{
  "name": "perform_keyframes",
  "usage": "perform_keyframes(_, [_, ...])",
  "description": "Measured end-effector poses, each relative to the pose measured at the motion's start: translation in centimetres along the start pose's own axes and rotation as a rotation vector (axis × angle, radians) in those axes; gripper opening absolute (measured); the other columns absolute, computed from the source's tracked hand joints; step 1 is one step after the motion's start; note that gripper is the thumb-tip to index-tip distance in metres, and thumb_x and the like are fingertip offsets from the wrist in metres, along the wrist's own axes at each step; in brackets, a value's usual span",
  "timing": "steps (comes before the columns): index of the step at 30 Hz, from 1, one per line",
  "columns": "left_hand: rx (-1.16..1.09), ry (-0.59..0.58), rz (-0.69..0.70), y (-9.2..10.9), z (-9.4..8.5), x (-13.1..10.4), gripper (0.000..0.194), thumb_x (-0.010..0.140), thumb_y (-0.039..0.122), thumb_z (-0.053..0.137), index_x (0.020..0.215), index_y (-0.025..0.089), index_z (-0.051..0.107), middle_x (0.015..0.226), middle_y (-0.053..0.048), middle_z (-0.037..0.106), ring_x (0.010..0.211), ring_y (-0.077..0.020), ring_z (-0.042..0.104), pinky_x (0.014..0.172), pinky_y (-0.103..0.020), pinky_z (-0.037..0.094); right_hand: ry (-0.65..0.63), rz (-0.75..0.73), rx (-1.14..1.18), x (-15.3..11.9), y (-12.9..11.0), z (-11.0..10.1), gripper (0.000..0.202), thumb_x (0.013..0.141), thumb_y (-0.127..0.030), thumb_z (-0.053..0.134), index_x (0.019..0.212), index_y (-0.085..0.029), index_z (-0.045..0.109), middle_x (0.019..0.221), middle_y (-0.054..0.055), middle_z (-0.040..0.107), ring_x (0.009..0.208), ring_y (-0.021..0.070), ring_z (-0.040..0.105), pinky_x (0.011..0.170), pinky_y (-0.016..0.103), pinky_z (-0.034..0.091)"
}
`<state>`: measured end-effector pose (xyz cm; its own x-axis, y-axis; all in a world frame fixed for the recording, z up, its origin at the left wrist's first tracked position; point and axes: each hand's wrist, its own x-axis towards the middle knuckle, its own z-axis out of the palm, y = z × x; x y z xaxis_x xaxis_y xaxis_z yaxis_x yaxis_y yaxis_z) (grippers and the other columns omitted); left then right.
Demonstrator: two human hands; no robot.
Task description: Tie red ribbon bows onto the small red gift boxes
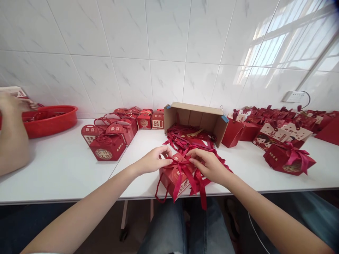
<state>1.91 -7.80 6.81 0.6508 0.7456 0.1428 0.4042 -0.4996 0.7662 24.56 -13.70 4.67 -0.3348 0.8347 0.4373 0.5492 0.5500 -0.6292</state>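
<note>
A small red gift box point(169, 176) with gold and white print stands at the table's front edge, tilted toward me in view. A dark red cord handle hangs down its left side. Across its top lies a crimson ribbon point(182, 176) formed into a bow, its tails trailing over the front. My left hand point(159, 158) pinches the bow's left loop between thumb and fingers. On the other side, my right hand point(205, 162) pinches the right loop. Behind the box, a heap of ribbons point(190, 137) spills from a cardboard box point(196, 109) lying on its side.
Several red gift boxes point(107, 146) are grouped at left of centre. A red plastic basin point(53, 121) stands far left, beside another person's arm point(13, 141). At right are more boxes point(280, 132) and one bow-tied box point(288, 158). A power strip point(293, 96) is on the wall.
</note>
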Motion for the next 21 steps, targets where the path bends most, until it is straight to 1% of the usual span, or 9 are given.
perform_keyframes(3, [-0.003,0.017,0.036,0.8,1.0,0.5,0.020,0.080,0.035,0.058,0.083,0.017,0.066,0.086,-0.004,0.068,0.082,-0.0176,0.060,0.077,-0.028,0.045,0.030,-0.016,-0.018,0.3,-0.1,0.1,0.013,0.091,-0.020,0.046,0.096,-0.021,0.058,0.086,0.003,0.066,0.078,0.0156,0.060,0.071,0.027,0.046])
perform_keyframes(5, [0.046,0.050,0.058,1.1,1.7,0.9,0.023,0.079,0.038,0.060,0.080,0.018,0.070,0.082,-0.004,0.070,0.079,-0.0183,0.061,0.077,-0.029,0.046,0.040,-0.019,-0.028,0.5,-0.2,0.1,0.014,0.091,-0.020,0.046,0.097,-0.020,0.058,0.086,0.003,0.066,0.079,0.0158,0.060,0.072,0.028,0.047])
perform_keyframes(7, [0.101,0.074,0.072,1.2,2.1,1.1,0.020,0.077,0.037,0.064,0.074,0.018,0.071,0.078,-0.003,0.070,0.075,-0.0184,0.062,0.074,-0.028,0.046,0.041,-0.001,-0.018,0.6,-0.2,0.1,0.014,0.091,-0.020,0.045,0.098,-0.020,0.058,0.084,0.003,0.066,0.076,0.0156,0.061,0.070,0.028,0.047])
perform_keyframes(10, [0.111,0.058,0.078,0.9,2.2,1.2,0.015,0.074,0.032,0.066,0.070,0.019,0.071,0.075,-0.002,0.071,0.073,-0.0179,0.062,0.070,-0.026,0.046,0.054,0.017,-0.016,0.8,-0.1,0.0,0.011,0.089,-0.021,0.047,0.092,-0.020,0.058,0.079,0.002,0.066,0.072,0.0149,0.059,0.067,0.027,0.047])
perform_keyframes(14, [0.101,0.009,0.023,0.4,2.1,1.0,0.017,0.076,0.033,0.064,0.071,0.018,0.069,0.074,-0.002,0.071,0.070,-0.0180,0.063,0.065,-0.026,0.046,0.083,0.017,-0.043,0.7,0.4,0.0,0.009,0.087,-0.020,0.050,0.079,-0.020,0.056,0.076,0.001,0.064,0.070,0.0139,0.058,0.065,0.026,0.045])
perform_keyframes(18, [0.154,-0.011,0.000,0.3,2.3,0.9,0.020,0.077,0.036,0.062,0.070,0.018,0.066,0.074,-0.002,0.070,0.071,-0.0185,0.062,0.066,-0.028,0.045,0.101,0.019,-0.050,0.3,0.9,0.2,0.009,0.086,-0.019,0.051,0.079,-0.020,0.056,0.076,0.000,0.063,0.070,0.0137,0.058,0.065,0.025,0.044])
perform_keyframes(21, [0.190,-0.008,0.041,0.3,2.1,0.7,0.019,0.079,0.035,0.061,0.072,0.018,0.066,0.076,-0.003,0.068,0.075,-0.0190,0.060,0.070,-0.029,0.045,0.085,0.018,-0.043,0.1,1.2,0.2,0.008,0.087,-0.019,0.051,0.080,-0.020,0.056,0.076,0.000,0.063,0.070,0.0137,0.057,0.065,0.025,0.045])
